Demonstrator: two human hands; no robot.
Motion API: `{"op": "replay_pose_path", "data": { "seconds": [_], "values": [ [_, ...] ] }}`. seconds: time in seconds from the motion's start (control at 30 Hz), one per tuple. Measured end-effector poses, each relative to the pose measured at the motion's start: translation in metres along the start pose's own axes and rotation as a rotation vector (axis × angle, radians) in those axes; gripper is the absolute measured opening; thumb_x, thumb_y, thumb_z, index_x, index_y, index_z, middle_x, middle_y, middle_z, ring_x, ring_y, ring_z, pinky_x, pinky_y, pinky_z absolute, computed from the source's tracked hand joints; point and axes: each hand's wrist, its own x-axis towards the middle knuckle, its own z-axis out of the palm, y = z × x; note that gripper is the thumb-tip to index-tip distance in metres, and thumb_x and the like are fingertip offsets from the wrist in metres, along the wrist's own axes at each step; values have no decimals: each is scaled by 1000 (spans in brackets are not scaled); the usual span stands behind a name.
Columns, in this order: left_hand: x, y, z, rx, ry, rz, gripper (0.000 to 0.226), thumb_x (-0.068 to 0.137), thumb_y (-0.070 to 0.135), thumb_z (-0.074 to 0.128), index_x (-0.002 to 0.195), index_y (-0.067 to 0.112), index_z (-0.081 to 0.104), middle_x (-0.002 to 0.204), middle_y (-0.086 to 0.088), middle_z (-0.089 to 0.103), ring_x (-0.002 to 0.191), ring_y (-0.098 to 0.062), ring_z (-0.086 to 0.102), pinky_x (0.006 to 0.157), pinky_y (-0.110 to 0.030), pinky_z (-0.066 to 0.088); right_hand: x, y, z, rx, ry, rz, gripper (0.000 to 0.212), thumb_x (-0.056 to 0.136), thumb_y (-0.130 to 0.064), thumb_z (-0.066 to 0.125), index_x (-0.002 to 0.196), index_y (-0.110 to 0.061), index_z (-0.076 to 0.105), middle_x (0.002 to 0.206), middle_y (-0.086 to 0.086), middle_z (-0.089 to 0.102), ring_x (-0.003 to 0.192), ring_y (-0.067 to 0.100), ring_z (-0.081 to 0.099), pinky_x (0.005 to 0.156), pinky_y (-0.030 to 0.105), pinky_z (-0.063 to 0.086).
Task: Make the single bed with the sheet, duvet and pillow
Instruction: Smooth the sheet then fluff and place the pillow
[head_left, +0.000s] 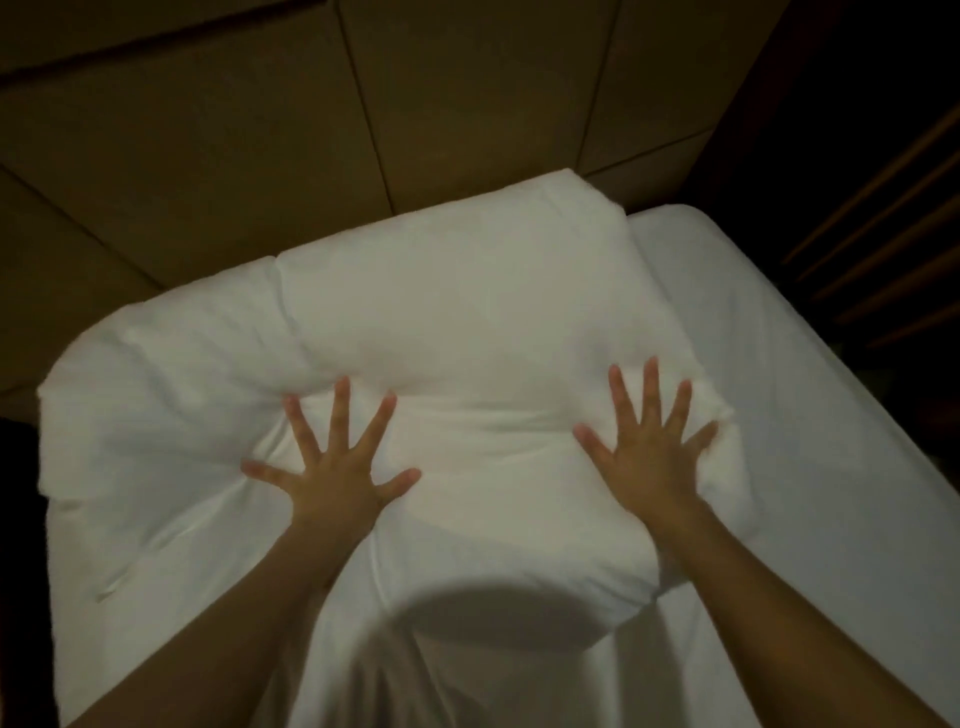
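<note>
My left hand (332, 467) lies flat on the white pillow (457, 332), fingers spread wide and straight, palm pressing down so the fabric dents and creases around it. My right hand (649, 441) does the same near the pillow's right edge, fingers fanned out and straight, grasping nothing. Both bare forearms reach up from the bottom corners of the view. The pillow is plump and lies across the head end of the bed, its far edge against a tan panelled headboard (234, 130). Under it and to the left, more white bedding bulges out; it may be a second pillow or a folded duvet, and I cannot tell which. To the right of the pillow, a smooth white sheet (779, 364) covers the mattress, pulled neatly over its rounded far corner. Beyond that corner, dark wooden slats (883, 223) stand in shadow. The room is dim. A rounded shadow falls on the bedding near the bottom centre, between my arms.
</note>
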Motion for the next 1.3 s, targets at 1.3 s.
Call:
{"op": "replay_pose_path", "data": {
  "seconds": [1.3],
  "values": [
    [102, -165, -46, -319, 115, -534, 98, 51, 95, 13, 139, 60, -12, 155, 11, -23, 142, -40, -15, 100, -78, 2, 159, -174, -34, -260, 78, -278, 79, 77, -79, -1, 145, -42, -19, 157, -2, -22, 144, 33, -17, 105, 67, -12]
  ]
}}
